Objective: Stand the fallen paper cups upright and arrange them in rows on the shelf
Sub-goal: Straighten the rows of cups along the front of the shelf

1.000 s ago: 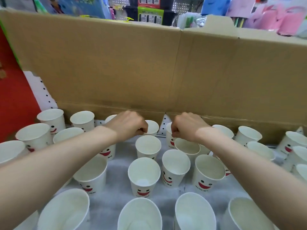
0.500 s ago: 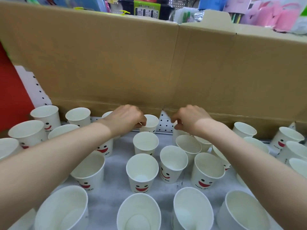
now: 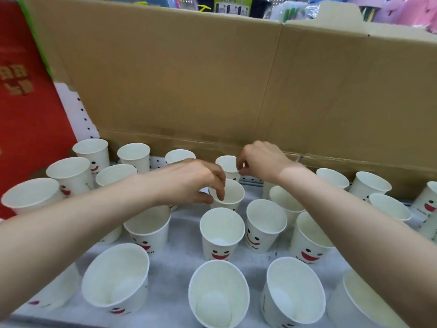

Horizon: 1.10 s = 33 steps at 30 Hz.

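Observation:
Several white paper cups with red smiling faces stand upright on the grey shelf. My left hand pinches the near-left rim of a cup in the second row from the back. My right hand pinches the right rim of a back-row cup standing against the cardboard. Both cups are upright. My forearms reach in from the lower corners and hide parts of some cups beneath them.
A tall brown cardboard wall closes the back of the shelf. A red panel and a white pegboard strip stand at the left. More upright cups fill the front rows, with gaps of shelf between them.
My left hand has come back from the back-row cup to the cup in front of it. My right hand has shifted left onto the back-row cup. The view has swung slightly left.

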Motion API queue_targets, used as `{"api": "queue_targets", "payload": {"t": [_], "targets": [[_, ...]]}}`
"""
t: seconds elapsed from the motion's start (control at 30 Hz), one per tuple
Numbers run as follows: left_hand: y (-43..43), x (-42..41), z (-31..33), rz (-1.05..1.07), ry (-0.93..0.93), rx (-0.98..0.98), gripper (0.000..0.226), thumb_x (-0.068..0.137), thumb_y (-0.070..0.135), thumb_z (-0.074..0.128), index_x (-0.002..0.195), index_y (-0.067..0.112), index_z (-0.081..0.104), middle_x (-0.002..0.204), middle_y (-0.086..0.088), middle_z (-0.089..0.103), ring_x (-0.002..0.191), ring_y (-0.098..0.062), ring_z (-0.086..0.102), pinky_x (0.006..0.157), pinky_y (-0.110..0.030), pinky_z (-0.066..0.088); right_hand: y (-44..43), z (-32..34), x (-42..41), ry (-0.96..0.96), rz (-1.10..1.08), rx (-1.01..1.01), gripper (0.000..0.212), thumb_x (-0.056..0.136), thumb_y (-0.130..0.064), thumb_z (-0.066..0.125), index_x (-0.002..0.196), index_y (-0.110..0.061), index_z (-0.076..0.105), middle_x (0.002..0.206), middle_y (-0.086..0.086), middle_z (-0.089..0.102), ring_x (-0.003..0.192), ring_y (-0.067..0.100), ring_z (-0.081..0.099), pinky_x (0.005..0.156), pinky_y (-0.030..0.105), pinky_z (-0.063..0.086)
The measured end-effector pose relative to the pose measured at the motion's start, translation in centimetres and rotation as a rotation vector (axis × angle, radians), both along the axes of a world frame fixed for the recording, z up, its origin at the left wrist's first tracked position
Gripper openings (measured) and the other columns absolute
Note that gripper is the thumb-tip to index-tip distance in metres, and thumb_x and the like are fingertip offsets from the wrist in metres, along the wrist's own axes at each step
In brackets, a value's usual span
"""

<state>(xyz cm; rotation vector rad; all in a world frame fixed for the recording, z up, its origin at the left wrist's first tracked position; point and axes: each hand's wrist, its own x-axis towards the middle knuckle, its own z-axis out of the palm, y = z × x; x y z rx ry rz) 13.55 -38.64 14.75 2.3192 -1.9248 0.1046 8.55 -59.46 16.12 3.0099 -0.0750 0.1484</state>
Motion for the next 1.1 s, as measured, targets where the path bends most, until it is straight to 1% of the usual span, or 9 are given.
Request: {"api": "queue_targets", "payload": {"t": [0.1, 0.2, 0.37, 0.5, 0.73, 0.83, 0.9, 1.0, 1.1], "targets": [[-0.6, 0.4, -0.9, -0.049, -0.081, -0.060, 0.014, 0.082, 0.025, 0.072, 0.096, 0.025, 0.073, 0.107, 0.011, 0.065, 0.096, -0.012, 0.060, 0.072, -0.022, 0.043, 0.6, -0.2, 0.2, -0.003, 0.014, -0.014, 0.013, 0.084, -0.030, 0.071, 0.098, -0.028, 0.072, 0.102, 0.005, 0.067, 0.093, 0.030, 0.061, 0.069, 0.029, 0.041], [-1.0, 0.9, -1.3, -0.092, -0.168, -0.093, 0.011, 0.077, 0.019, 0.076, 0.087, 0.022, 0.074, 0.096, 0.007, 0.069, 0.089, -0.018, 0.063, 0.068, -0.026, 0.048, 0.9, -0.5, 0.3, -0.007, 0.030, -0.014, 0.013, 0.085, -0.027, 0.070, 0.098, -0.028, 0.072, 0.101, 0.006, 0.067, 0.091, 0.030, 0.061, 0.067, 0.029, 0.039], [-0.9, 1.4, -1.7, -0.069, -0.203, -0.106, 0.012, 0.079, 0.018, 0.072, 0.089, 0.025, 0.072, 0.093, 0.010, 0.068, 0.091, -0.017, 0.059, 0.069, -0.031, 0.050, 0.9, -0.6, 0.2, -0.008, 0.039, -0.019, 0.013, 0.085, -0.029, 0.069, 0.097, -0.028, 0.073, 0.100, 0.007, 0.068, 0.091, 0.031, 0.061, 0.066, 0.029, 0.039], [-0.7, 1.6, -1.8, -0.063, -0.221, -0.112, 0.012, 0.078, 0.017, 0.074, 0.088, 0.025, 0.072, 0.089, 0.010, 0.068, 0.090, -0.017, 0.059, 0.068, -0.033, 0.050, 0.9, -0.6, 0.2, -0.002, 0.034, -0.012, 0.012, 0.085, -0.028, 0.069, 0.097, -0.027, 0.073, 0.100, 0.007, 0.068, 0.091, 0.031, 0.061, 0.066, 0.029, 0.040], [0.0, 1.3, -1.5, -0.048, -0.213, -0.090, 0.012, 0.078, 0.017, 0.073, 0.088, 0.025, 0.071, 0.089, 0.010, 0.068, 0.090, -0.017, 0.058, 0.068, -0.036, 0.051, 0.9, -0.7, 0.3, -0.030, 0.035, -0.020, 0.015, 0.085, -0.025, 0.070, 0.099, -0.026, 0.072, 0.102, 0.006, 0.068, 0.093, 0.030, 0.060, 0.067, 0.029, 0.038], [0.1, 1.1, -1.4, -0.045, -0.219, -0.082, 0.016, 0.078, 0.017, 0.073, 0.092, 0.024, 0.072, 0.092, 0.010, 0.069, 0.093, -0.017, 0.059, 0.069, -0.036, 0.051, 0.6, -0.5, 0.1, -0.025, 0.033, -0.002, 0.025, 0.085, -0.027, 0.071, 0.109, -0.028, 0.069, 0.108, 0.005, 0.065, 0.101, 0.029, 0.059, 0.071, 0.029, 0.037], [0.1, 0.9, -1.4, -0.059, -0.220, -0.088, 0.017, 0.078, 0.017, 0.074, 0.093, 0.024, 0.072, 0.093, 0.010, 0.069, 0.093, -0.017, 0.059, 0.070, -0.034, 0.051, 0.2, 0.2, -0.4, -0.039, 0.018, 0.012, 0.029, 0.086, -0.025, 0.070, 0.115, -0.029, 0.068, 0.111, 0.004, 0.065, 0.102, 0.029, 0.059, 0.074, 0.030, 0.040], [0.2, 0.7, -1.2, -0.071, -0.224, -0.064, 0.017, 0.079, 0.017, 0.073, 0.094, 0.024, 0.071, 0.095, 0.010, 0.069, 0.095, -0.018, 0.059, 0.072, -0.035, 0.052, -0.4, 1.9, -1.9, -0.068, -0.043, 0.029, 0.028, 0.087, -0.019, 0.068, 0.112, -0.033, 0.069, 0.107, 0.000, 0.069, 0.090, 0.025, 0.058, 0.073, 0.030, 0.043], [0.2, 0.8, -1.0, -0.072, -0.236, -0.113, 0.032, 0.077, 0.005, 0.068, 0.102, 0.025, 0.071, 0.106, 0.008, 0.069, 0.100, -0.020, 0.061, 0.073, -0.039, 0.053, -1.5, 3.0, -4.1, -0.091, -0.113, 0.012, 0.035, 0.087, -0.012, 0.061, 0.110, -0.036, 0.070, 0.101, 0.000, 0.069, 0.083, 0.026, 0.055, 0.069, 0.028, 0.042]]}}
